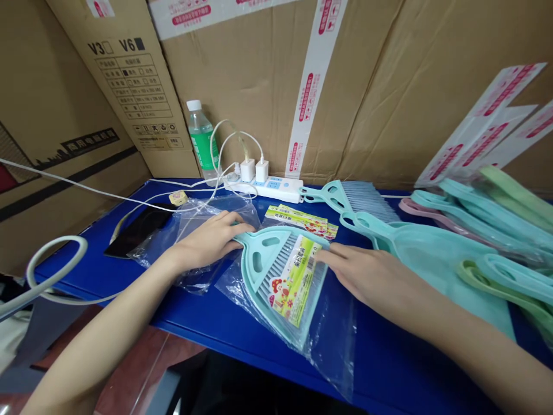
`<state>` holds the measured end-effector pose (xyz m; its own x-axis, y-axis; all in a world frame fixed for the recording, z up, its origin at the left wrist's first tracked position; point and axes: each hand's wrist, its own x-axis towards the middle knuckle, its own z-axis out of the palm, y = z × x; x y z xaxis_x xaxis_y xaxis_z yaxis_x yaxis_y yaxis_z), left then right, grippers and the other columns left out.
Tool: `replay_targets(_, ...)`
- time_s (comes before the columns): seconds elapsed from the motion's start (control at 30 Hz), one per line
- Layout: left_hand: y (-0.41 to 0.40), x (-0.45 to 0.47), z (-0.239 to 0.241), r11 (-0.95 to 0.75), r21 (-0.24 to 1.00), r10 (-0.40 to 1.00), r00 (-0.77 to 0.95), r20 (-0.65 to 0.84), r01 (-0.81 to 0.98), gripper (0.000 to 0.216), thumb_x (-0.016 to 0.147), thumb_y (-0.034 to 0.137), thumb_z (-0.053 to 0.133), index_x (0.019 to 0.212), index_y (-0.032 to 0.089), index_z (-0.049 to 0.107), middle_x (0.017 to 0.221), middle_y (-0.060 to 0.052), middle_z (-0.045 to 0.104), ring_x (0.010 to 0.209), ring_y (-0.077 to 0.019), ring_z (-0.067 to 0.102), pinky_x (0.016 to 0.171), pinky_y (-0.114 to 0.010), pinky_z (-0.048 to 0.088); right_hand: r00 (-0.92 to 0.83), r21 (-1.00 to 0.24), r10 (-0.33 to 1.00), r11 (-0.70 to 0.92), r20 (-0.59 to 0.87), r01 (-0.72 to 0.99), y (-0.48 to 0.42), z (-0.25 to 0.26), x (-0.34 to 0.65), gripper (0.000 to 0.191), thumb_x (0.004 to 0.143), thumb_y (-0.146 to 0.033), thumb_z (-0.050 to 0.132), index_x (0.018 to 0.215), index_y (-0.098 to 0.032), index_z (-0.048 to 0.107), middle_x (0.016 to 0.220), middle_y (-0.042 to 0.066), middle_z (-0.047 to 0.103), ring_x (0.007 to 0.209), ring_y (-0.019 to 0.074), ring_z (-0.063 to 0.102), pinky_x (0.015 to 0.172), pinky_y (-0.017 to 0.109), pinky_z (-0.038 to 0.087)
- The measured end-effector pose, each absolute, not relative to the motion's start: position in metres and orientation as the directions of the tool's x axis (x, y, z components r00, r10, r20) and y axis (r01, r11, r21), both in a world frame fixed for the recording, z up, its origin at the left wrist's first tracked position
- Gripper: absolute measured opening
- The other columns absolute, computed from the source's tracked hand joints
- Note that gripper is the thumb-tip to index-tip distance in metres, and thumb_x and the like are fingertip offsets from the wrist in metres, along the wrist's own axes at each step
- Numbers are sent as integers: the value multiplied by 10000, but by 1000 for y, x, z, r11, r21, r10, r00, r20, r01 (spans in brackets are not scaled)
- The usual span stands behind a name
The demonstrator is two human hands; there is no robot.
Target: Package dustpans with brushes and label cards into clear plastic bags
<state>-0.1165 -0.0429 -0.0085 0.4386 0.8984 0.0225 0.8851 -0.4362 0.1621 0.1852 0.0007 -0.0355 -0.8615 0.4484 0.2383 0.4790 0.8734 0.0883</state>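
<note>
A teal dustpan-and-brush set (263, 262) with a green label card (298, 274) lies inside a clear plastic bag (332, 340) on the blue table (242, 334). My left hand (211, 237) rests flat with fingers stretched out, its fingertips touching the set's handle end and a pile of empty clear bags (194, 222). My right hand (367, 276) lies flat on the bag at the set's right edge, fingers extended toward the label.
Loose teal dustpans (427, 253), a teal brush (345, 197) and pink and green handles lie at right. Spare label cards (300, 219), a white power strip (268, 185) with chargers, a water bottle (202, 141), a black phone (140, 229) and cardboard boxes stand behind.
</note>
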Motion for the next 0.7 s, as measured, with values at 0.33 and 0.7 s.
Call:
replay_targets(0.33,-38,-115,-14,-467,121,884,464,58,876,356,968,119,462,1283,226,589,1228,-100,601,1141,-246,566,977,-419,456,-874,182,349,887,338,425,1,-40,184,345,763,59,396,857,-217,581,860,55,649,802,200,651,623,295,495)
replay_targets(0.7,-36,-117,-16,-491,90,871,485,80,866,356,970,119,460,1288,228,580,1259,-104,605,1182,-254,565,988,-448,469,-866,63,358,913,348,403,3,-40,183,336,828,40,341,892,-206,561,812,54,645,777,207,620,695,338,518)
